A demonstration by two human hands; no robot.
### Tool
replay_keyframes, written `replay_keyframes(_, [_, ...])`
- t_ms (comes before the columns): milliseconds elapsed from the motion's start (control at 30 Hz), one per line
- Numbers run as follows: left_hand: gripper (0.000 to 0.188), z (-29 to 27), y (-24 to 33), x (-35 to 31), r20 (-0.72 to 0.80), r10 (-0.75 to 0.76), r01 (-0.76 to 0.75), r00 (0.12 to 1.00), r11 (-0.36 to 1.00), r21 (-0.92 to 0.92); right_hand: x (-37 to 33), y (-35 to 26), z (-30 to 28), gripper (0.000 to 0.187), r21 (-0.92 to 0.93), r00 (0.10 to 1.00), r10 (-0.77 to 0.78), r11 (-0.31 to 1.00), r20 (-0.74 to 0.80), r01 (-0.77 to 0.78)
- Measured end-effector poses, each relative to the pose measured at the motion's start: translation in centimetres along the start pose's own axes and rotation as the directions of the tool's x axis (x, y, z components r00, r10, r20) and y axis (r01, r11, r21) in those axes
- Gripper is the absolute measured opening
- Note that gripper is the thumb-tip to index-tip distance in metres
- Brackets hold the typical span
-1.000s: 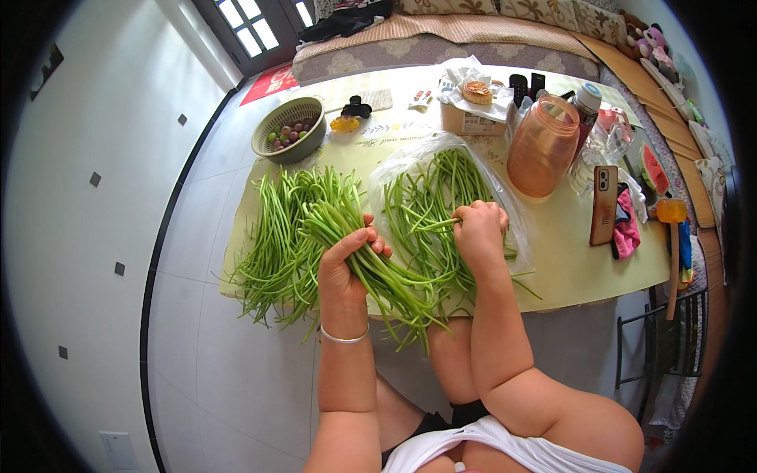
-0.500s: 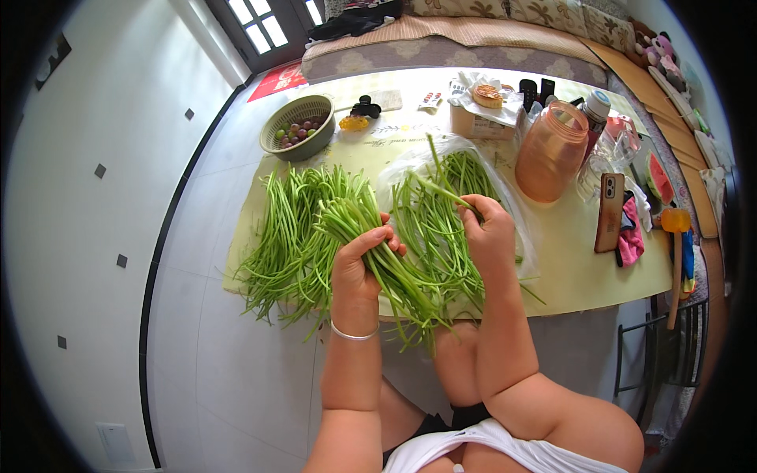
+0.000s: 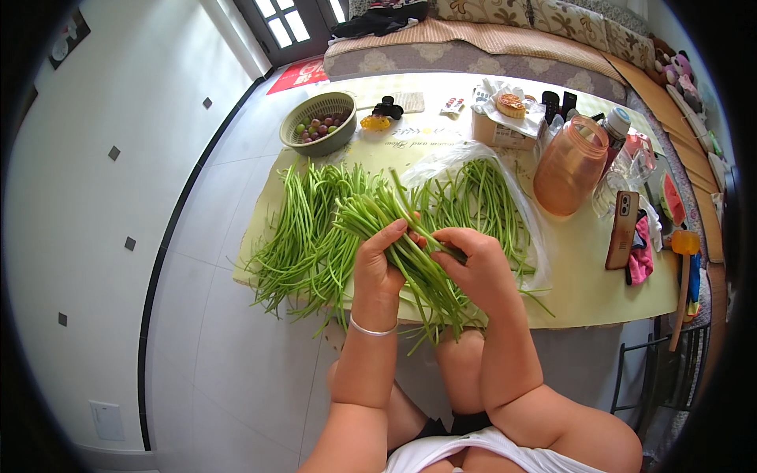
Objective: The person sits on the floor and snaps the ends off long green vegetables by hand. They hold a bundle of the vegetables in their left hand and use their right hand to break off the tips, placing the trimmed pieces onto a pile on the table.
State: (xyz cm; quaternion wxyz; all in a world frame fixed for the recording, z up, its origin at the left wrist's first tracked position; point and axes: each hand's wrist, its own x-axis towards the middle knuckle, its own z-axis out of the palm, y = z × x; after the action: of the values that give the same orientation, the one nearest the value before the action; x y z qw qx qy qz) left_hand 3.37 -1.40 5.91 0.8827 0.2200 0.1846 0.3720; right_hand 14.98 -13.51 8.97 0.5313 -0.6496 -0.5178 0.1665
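My left hand [image 3: 381, 264] grips a bunch of long green stalks [image 3: 410, 256] that slants from upper left toward the table's near edge. My right hand [image 3: 475, 264] has its fingers closed on stalks of that same bunch, right beside the left hand. A loose pile of the same green stalks [image 3: 303, 232] lies on the table to the left. More green stalks [image 3: 481, 197] lie on a clear plastic bag [image 3: 530, 229] to the right.
On the low yellow table [image 3: 587, 296] stand a green basket of grapes [image 3: 319, 122] at the far left, an orange plastic jug [image 3: 569, 165], a phone [image 3: 623, 229] and a small box with food [image 3: 505, 118]. A sofa [image 3: 489, 39] runs behind. White tiled floor lies left.
My right hand came left and down from the stalks on the bag to join the left hand on the bunch. The left hand kept its grip and shifted slightly.
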Motion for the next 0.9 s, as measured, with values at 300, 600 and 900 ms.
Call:
replay_keyframes(300, [0.019,0.2,0.2,-0.3,0.008,0.071,-0.071,0.997,0.996,0.045,-0.1,0.1,0.2,0.023,0.094,0.999,0.028,0.995,0.020,-0.030])
replay_keyframes(600, [0.014,-0.2,0.1,-0.7,0.045,0.039,-0.043,0.998,0.995,0.087,0.0,-0.2,1.1,0.015,0.255,0.992,0.121,0.961,-0.032,-0.109])
replay_keyframes(900, [0.018,1.9,-0.2,-2.1,0.135,0.040,-0.071,0.990,0.969,0.236,-0.2,-0.2,1.6,0.009,0.485,0.984,0.152,0.870,-0.096,-0.088])
